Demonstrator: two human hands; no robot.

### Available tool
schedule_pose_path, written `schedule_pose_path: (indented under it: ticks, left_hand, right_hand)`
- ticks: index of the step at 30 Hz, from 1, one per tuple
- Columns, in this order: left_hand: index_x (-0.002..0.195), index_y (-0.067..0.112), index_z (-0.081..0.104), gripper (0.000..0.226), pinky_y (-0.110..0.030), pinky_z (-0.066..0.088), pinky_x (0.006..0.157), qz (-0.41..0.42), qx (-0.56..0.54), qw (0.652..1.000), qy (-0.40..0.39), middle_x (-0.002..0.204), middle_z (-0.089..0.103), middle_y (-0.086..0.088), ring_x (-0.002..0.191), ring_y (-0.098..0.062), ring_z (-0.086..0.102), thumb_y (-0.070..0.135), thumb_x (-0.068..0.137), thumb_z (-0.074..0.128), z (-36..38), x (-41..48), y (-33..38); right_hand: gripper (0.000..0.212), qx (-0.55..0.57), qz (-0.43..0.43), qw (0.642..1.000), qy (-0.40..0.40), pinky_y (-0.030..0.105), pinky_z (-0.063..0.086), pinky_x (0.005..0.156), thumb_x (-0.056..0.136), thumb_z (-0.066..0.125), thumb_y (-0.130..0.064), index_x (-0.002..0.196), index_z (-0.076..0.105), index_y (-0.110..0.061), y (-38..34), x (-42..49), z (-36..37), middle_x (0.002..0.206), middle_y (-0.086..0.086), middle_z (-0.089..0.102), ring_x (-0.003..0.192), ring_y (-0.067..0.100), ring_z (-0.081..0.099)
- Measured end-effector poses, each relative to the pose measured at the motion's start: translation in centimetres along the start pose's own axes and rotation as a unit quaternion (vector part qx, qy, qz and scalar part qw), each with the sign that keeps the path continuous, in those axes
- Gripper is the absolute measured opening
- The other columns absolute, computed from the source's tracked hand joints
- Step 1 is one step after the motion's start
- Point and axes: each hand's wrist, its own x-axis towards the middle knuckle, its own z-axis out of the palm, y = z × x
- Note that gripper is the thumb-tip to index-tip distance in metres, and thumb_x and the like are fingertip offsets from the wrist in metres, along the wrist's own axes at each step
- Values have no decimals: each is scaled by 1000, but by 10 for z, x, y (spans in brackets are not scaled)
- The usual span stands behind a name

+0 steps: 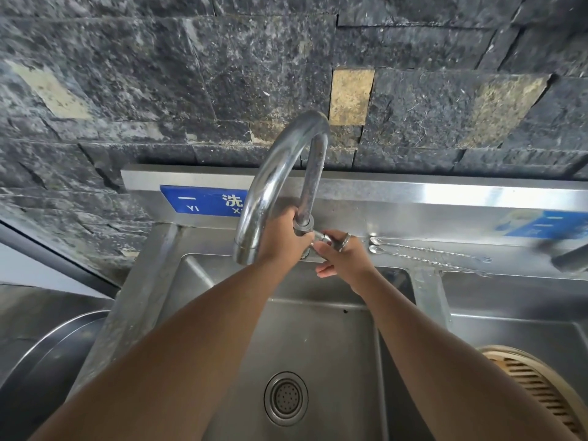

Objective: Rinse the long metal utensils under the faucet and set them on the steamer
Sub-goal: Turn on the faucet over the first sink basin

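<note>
Against the dark stone wall, your left hand wraps the faucet base while your right hand pinches its handle. The utensils lie along the sink's back rim; the steamer sits at the right basin's near edge.

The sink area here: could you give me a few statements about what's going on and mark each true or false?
1. Both hands are at the faucet's base. True: the left hand grips the faucet stem, the right hand its handle.
2. Water is pouring from the spout. False: no stream shows.
3. The long metal utensils lie on the sink ledge. True.
4. The utensils rest on the steamer. False: the steamer sits at lower right, nothing on it.
</note>
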Motion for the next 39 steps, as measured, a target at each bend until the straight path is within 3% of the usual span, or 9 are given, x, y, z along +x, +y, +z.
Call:
schedule_pose_path:
  ticks: [5,13,16,19,25,35,39]
  left_hand:
    - [89,39,52,33,-6,30,51,8,11,1000,6,66,56,24,61,14,50,29,73,79,2,2,-4]
    - [88,39,51,33,-5,30,49,18,12,1000,8,65,57,23,60,14,51,30,72,79,3,4,-9]
    - [86,40,51,34,-4,36,45,20,7,1000,13,64,56,24,58,16,54,29,72,79,5,5,-11]
    - [86,40,52,34,4,36,56,24,-12,999,17,66,58,24,71,28,50,27,71,79,6,5,-13]
    - [86,36,54,33,3,36,54,29,-30,999,16,66,59,23,70,25,53,21,72,79,8,5,-14]
    - [90,37,54,31,-4,36,52,25,-10,999,16,69,58,24,64,16,55,28,72,77,7,4,-13]
    - [87,44,48,35,3,37,56,20,-14,999,22,67,58,26,74,27,51,30,71,77,8,3,-14]
  right_hand:
    - [29,1,-4,1000,2,38,63,56,94,67,-15,122,61,-12,0,0,0,86,9,70,51,20,70]
    - [17,7,-15,1000,1,32,61,50,94,67,-13,103,60,-27,-2,-2,1,82,8,71,47,16,68]
    - [18,13,-12,1000,2,30,60,48,94,67,-13,102,60,-27,-2,-1,1,83,9,71,47,16,68]
    - [17,13,-13,1000,4,29,59,47,94,67,-13,106,60,-24,-1,-1,2,83,9,71,47,15,68]
    - [22,6,-12,1000,3,29,59,48,94,67,-14,114,61,-18,0,0,2,87,11,71,48,15,68]
    - [18,-1,-21,1000,11,28,58,46,93,69,-17,97,62,-32,1,-1,1,79,4,71,47,15,67]
    - [13,-2,-28,999,16,28,57,45,92,69,-16,96,66,-29,4,1,2,73,0,71,45,16,66]
